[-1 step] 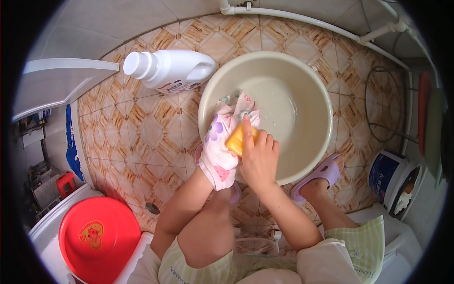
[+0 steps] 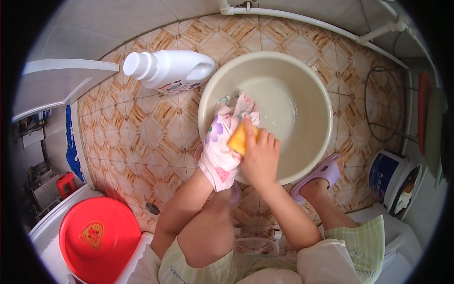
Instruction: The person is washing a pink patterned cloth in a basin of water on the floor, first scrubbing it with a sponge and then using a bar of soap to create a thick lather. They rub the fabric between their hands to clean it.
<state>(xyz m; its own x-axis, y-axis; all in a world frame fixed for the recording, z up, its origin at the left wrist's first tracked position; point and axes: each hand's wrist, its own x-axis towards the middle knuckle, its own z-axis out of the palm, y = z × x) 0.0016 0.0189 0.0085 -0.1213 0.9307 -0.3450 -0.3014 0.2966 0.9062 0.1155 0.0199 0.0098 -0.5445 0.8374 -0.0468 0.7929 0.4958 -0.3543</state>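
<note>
A pale pink cloth (image 2: 219,151) with purple, pink and green flower prints is draped over my left hand, above the left side of a cream plastic basin (image 2: 327,111). The cloth hides my left hand and its fingers. My right hand (image 2: 260,156) grips a yellow bar of soap (image 2: 242,137) against the cloth, index finger stretched along its top. Inside the basin, small glints show on the bottom; whether it holds water I cannot tell.
A white detergent bottle (image 2: 179,66) lies just left of the basin. At lower left is a red basin (image 2: 113,241). A blue and white bucket (image 2: 385,175) stands at right. White pipes (image 2: 302,20) run along the far wall, and my feet wear purple slippers (image 2: 321,175).
My right hand and the soap have shifted very slightly across the cloth, with some motion blur. Everything else looks the same.
</note>
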